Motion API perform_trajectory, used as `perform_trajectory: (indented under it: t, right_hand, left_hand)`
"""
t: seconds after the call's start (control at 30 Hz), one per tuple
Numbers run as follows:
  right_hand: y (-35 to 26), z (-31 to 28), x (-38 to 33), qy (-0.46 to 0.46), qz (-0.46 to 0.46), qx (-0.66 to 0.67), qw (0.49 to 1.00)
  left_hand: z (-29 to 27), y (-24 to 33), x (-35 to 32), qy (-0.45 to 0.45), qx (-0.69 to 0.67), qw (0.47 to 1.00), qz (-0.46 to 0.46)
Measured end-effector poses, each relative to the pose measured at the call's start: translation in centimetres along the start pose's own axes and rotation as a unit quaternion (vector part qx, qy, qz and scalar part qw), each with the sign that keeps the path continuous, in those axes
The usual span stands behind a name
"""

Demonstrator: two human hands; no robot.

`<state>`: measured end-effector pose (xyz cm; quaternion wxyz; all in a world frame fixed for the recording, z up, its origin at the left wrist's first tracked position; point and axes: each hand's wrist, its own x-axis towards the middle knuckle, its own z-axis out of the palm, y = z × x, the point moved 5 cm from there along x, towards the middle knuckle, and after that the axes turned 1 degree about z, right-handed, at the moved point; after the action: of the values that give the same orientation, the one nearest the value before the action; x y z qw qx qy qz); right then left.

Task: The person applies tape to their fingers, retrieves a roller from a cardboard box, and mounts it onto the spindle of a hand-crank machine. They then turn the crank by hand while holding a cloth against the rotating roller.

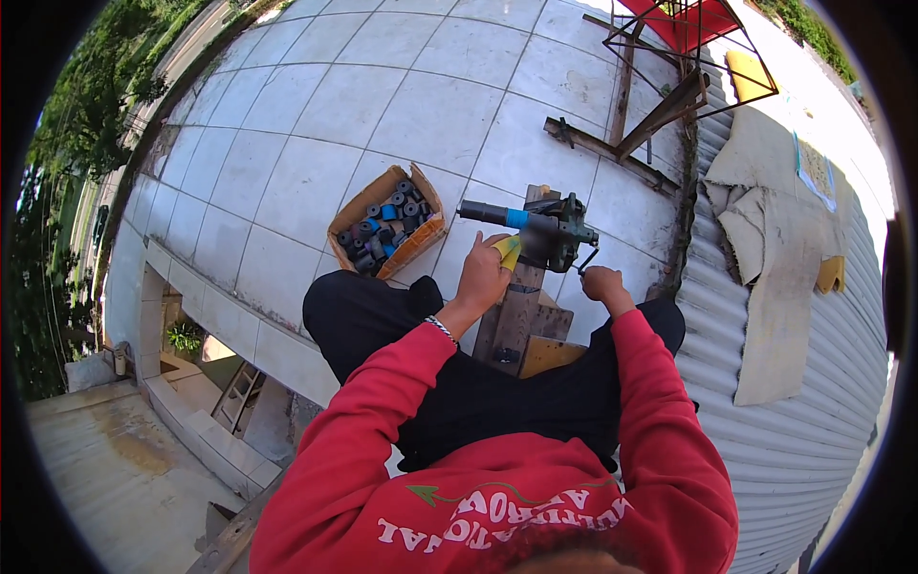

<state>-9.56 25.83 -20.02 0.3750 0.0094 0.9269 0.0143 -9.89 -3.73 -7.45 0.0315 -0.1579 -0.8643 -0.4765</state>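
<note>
A dark metal hand-crank machine is mounted on a wooden stand between my knees. From its left side juts a black cylinder with a bright blue band. My left hand is closed on a yellow-and-green piece, perhaps folded cloth or sponge, just below the blue band. I cannot tell whether that piece touches the machine. On the right, my right hand is wrapped round the crank handle, its fingers partly hidden. Part of the machine's middle is blurred.
A cardboard box full of black and blue rolls stands left of the machine on white floor tiles. Rusty metal bars and a red-seated frame lie ahead right. Corrugated roofing with grey cloth borders the right.
</note>
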Motion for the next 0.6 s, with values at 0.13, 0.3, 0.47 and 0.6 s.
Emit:
perform_trajectory:
  t: [0.13,0.3,0.47,0.6]
  right_hand:
    - [0.7,-2.2,2.8,0.016,0.01,0.023,1.0]
    - [2.4,-5.5,5.9,0.075,0.03,0.02,0.997]
    - [3.6,-9.2,8.9,0.138,-0.016,0.02,0.99]
    - [4.3,-13.6,8.9,0.228,0.003,0.063,0.972]
  left_hand:
    - [-0.3,0.2,0.0,0.019,-0.005,1.0,0.001]
    - [-0.8,0.7,0.1,0.022,-0.002,1.0,0.002]
    - [-1.0,0.8,0.1,0.021,0.001,1.0,-0.004]
    - [-0.7,0.3,0.1,0.018,-0.009,1.0,-0.007]
